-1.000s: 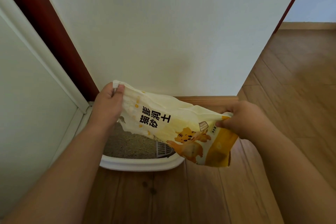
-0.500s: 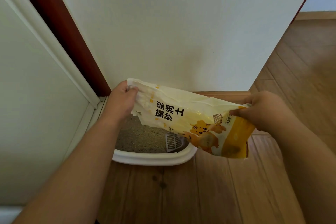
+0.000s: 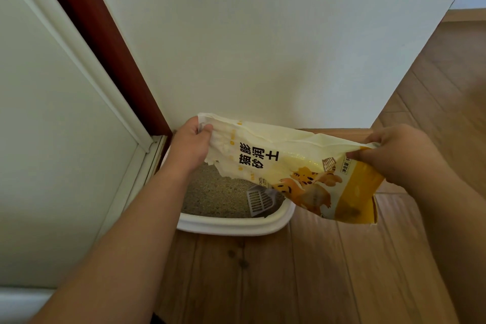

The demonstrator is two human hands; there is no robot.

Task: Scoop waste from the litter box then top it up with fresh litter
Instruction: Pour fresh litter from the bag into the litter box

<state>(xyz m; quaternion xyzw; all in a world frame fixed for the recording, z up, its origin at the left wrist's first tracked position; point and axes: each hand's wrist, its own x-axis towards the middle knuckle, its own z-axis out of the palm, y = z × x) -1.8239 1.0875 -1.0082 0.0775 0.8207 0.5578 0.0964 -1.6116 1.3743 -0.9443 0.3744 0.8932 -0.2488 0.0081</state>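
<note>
From the head view, the left hand [image 3: 190,148] at nine o'clock and the right hand [image 3: 394,155] at three o'clock each pinch an end of the yellow litter bag [image 3: 286,166], held sideways over the white litter box [image 3: 236,225], where a scoop [image 3: 259,201] lies on the litter.

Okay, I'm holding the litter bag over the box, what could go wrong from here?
1. The litter bag reaches past the litter box rim on the right; litter may land on the floor.
2. The scoop lies in the box and could get buried.
</note>
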